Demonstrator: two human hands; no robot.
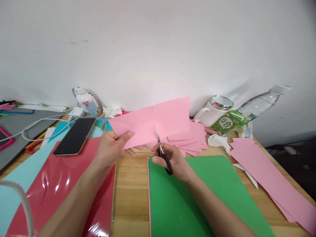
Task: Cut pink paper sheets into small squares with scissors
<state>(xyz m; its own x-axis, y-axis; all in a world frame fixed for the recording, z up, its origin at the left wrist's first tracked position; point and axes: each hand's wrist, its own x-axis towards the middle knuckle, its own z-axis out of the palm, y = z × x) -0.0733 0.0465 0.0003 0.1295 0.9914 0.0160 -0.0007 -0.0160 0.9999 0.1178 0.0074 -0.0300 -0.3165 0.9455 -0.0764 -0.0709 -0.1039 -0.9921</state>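
Observation:
A creased sheet of pink paper (170, 113) is held up above the table, its left lower part pinched by my left hand (112, 143). My right hand (174, 158) grips black-handled scissors (166, 162) by the loops. Their blades point up and away, and the lower edge of the pink paper lies at them, with a cut line running up from there. Behind and below the held sheet lies a fanned pile of pink paper pieces (195, 140). Under my right forearm is a stack of green paper (202, 194).
On the left, a phone (75, 136) rests on a red plastic-wrapped pack (61, 177), near a charger (77, 112) with cables. A white bottle (87, 102), a mug (209, 112) and a tilted clear bottle (259, 102) stand by the wall. Pink strips (269, 177) lie right.

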